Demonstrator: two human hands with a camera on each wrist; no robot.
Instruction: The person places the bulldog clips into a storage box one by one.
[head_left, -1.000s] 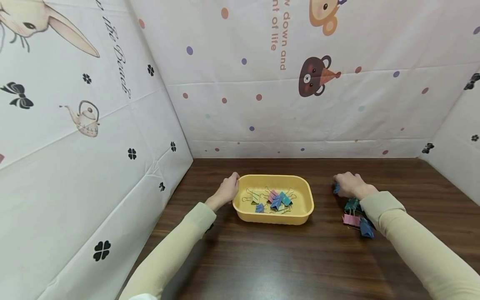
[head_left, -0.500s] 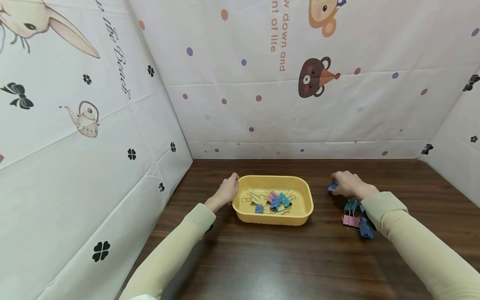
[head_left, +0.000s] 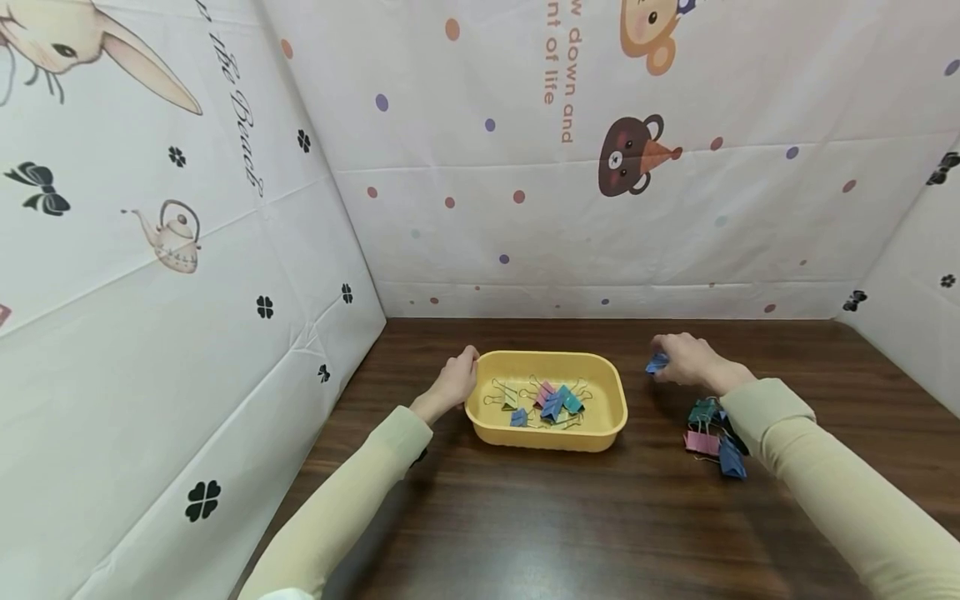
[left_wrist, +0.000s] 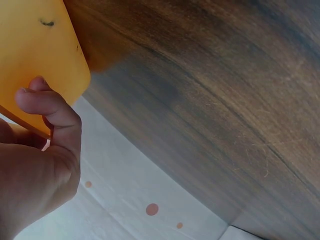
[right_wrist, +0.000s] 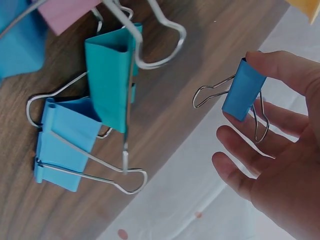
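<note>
My left hand [head_left: 455,379] grips the left rim of a yellow plastic basin [head_left: 619,408], fingers curled over its edge in the left wrist view. Inside the basin lie several binder clips [head_left: 552,405] in blue, teal, pink and pale yellow. To the right of the basin, my right hand [head_left: 686,362] pinches a blue binder clip [right_wrist: 244,90] between thumb and fingers, its two wire handles spread apart. Near my right forearm, a small pile on the table holds a teal binder clip [right_wrist: 107,80], a pink binder clip [head_left: 702,442] and blue binder clips [right_wrist: 70,142].
The dark wood-grain table [head_left: 555,525] carries everything. A white printed sheet [head_left: 450,242] rises behind the table's back edge and along both sides.
My right hand has lifted the blue binder clip from beside the pile and moved left toward the basin with it. My left hand stays on the basin's rim.
</note>
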